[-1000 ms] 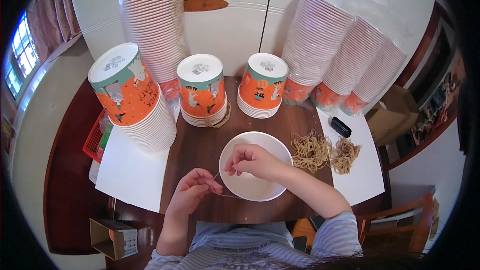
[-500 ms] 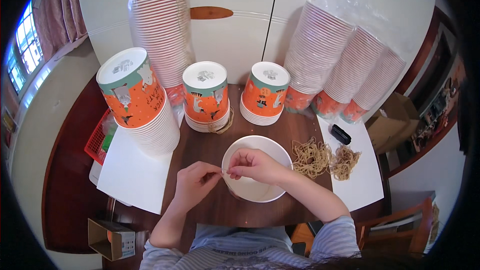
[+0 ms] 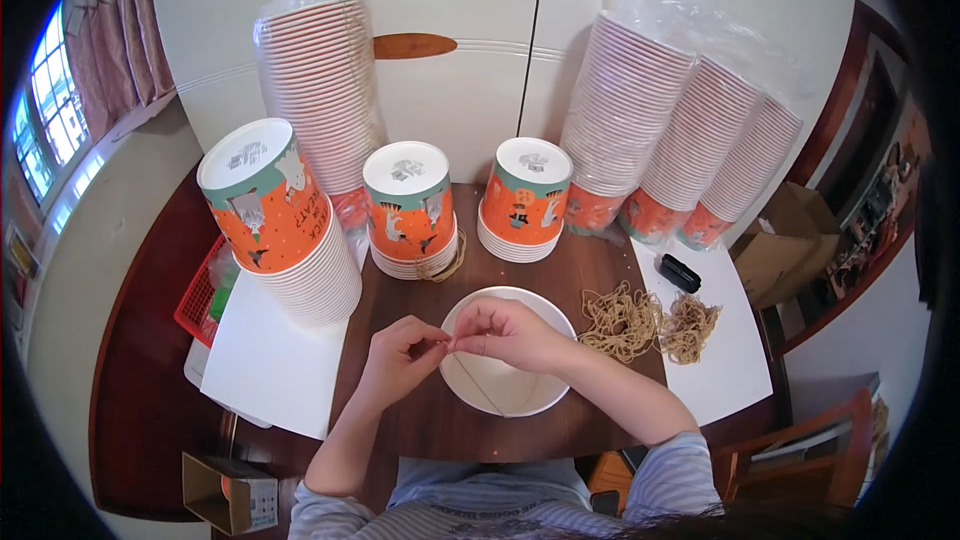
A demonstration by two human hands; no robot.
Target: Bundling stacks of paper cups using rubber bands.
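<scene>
- Head view: the white tub stands mouth-up; tan cord slants across its opening.
- At the tub's left rim, the left hand and right hand meet, fingertips pinched together, apparently on the cord.
- Progress: the cord spans the tub; whether it is fastened there, I cannot tell.
- Remaining: loose cord bundles right of the tub, upturned tub stacks beyond it.

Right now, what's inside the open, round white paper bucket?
The round white paper bucket shows only pale wall and bottom; a thin tan band runs across it. The right hand covers part of the inside; what lies beneath cannot be seen.
</scene>
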